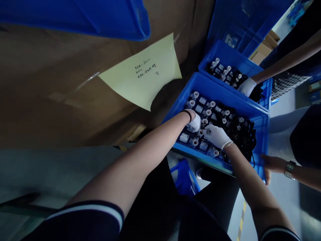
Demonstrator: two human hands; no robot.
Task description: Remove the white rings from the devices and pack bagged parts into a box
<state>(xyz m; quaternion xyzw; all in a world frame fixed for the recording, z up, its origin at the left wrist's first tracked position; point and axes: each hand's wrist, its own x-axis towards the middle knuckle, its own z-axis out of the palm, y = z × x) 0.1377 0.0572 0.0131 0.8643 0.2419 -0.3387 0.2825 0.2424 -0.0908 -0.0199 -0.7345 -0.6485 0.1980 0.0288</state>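
Observation:
Both my hands wear white gloves and reach into a blue crate (pixel 175 106) of black parts with white tubular fittings and pale labels. My left hand (pixel 194 123) points down among the fittings on the left side; its fingers are mostly hidden. Just right of it, my right hand (pixel 217 136) has its fingers drawn together beside a white fitting (pixel 201 133). Whatever lies between those fingers is too small to make out. Black cables (pixel 242 142) are heaped at the crate's right end.
Behind stands a second blue crate (pixel 218 50) with similar parts, where another person's gloved hand (pixel 247 87) reaches in. A different person's bare hand (pixel 272 164) touches my crate's right end. A handwritten yellow sheet (pixel 145 75) hangs on brown cardboard (pixel 75 97). A blue stool (pixel 185 177) is below.

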